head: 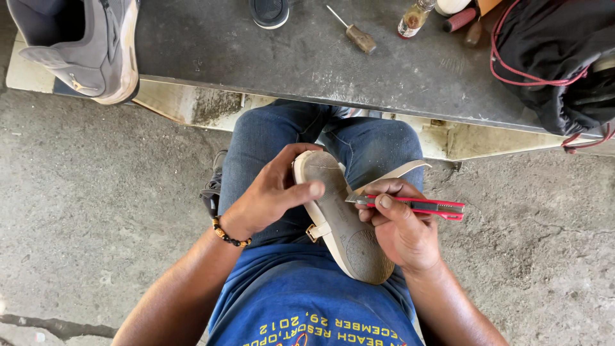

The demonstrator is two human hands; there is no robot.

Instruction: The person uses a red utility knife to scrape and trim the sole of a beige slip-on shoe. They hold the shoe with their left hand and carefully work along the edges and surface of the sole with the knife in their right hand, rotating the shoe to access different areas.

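Observation:
A beige sandal (343,221) lies sole-up across my lap, toe end pointing away from me. My left hand (272,192) grips its far end, thumb pressed on the sole. My right hand (400,230) holds a red utility knife (416,205) with the blade tip touching the right edge of the sole. A loose beige strap (400,172) sticks out beyond the knife. A beaded bracelet (227,234) circles my left wrist.
A dark bench top (307,57) runs ahead of my knees, carrying a grey sneaker (90,45), a wooden-handled screwdriver (355,33), a small glass bottle (413,18) and a black bag with red cord (557,57). Rough concrete floor (96,205) lies on both sides.

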